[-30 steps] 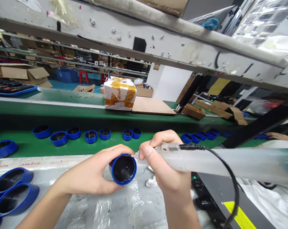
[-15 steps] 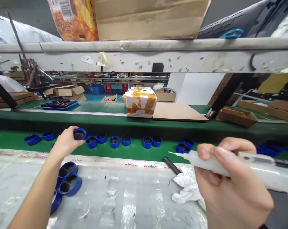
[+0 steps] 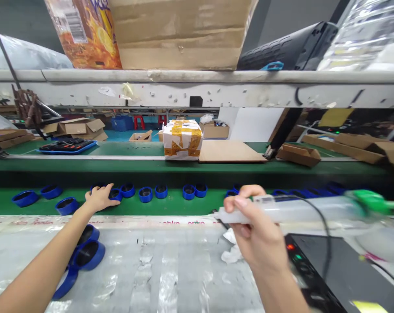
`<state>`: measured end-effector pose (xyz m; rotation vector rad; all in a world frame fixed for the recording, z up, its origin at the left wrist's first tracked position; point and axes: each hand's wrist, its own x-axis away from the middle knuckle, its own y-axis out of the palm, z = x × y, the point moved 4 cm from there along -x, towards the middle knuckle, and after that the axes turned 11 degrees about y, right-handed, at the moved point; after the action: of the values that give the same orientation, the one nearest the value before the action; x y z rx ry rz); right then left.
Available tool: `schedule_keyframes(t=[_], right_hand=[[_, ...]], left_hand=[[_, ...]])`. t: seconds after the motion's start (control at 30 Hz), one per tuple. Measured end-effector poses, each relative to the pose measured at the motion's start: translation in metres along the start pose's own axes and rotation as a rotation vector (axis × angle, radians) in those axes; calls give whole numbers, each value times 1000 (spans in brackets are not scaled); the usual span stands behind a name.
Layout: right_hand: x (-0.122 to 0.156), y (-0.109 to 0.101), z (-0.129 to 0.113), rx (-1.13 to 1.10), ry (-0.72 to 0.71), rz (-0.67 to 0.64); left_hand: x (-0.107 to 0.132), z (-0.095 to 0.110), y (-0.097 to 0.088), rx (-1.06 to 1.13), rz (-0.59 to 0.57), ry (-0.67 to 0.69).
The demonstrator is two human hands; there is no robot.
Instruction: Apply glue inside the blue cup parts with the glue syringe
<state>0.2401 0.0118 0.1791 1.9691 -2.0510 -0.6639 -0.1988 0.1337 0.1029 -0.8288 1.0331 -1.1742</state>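
Note:
My left hand (image 3: 100, 199) reaches over the green belt, its thumb and fingertips closed around the near side of a small blue round cap (image 3: 116, 194) with a dark inside. Another blue cap (image 3: 96, 188) is partly hidden behind its knuckles. My right hand (image 3: 253, 221) grips a translucent dispensing syringe (image 3: 301, 209) with a green end fitting (image 3: 368, 202); the front end points left and its thin tip is blurred. A thin black cable hangs from the syringe. More blue caps (image 3: 146, 194) stand along the belt, several in pairs.
Several blue caps (image 3: 90, 255) lie on the plastic-covered worktop (image 3: 128, 278) beside my left forearm. A black control box (image 3: 317, 261) with lit red and green lamps stands at right. Crumpled white tissue (image 3: 232, 254) lies near my right wrist. A taped box (image 3: 183, 141) sits on the ledge behind.
My left hand has let go of the cap it held up, lowered to the belt and closed on another. My right hand has moved left with the syringe; the view has shifted right.

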Motion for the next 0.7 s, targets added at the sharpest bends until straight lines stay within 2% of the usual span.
schedule_keyframes(t=[0.1, 0.17, 0.23, 0.3, 0.37, 0.4, 0.47, 0.53, 0.6, 0.7], right_hand=[[31, -11, 21, 50, 98, 79], [59, -23, 35, 97, 131, 138], [88, -33, 50, 124, 164, 183], [114, -40, 63, 137, 197, 209], [136, -41, 73, 143, 230, 215], [147, -40, 76, 142, 244, 209], [164, -37, 77, 131, 252, 175], [176, -35, 73, 117, 230, 127], [181, -36, 67, 109, 203, 90], [179, -43, 64, 111, 177, 74]], left_hand=[[2, 21, -5, -19, 36, 17], [15, 37, -14, 6, 91, 55], [44, 52, -21, 62, 151, 102], [92, 72, -16, 144, 180, 179], [155, 97, 5, 260, 134, 277], [188, 112, 20, 430, 92, 327], [250, 137, 54, 734, -8, 259], [293, 159, 84, 927, -106, 155], [316, 176, 101, 1034, -174, 100], [320, 191, 106, 1099, -266, 108]])
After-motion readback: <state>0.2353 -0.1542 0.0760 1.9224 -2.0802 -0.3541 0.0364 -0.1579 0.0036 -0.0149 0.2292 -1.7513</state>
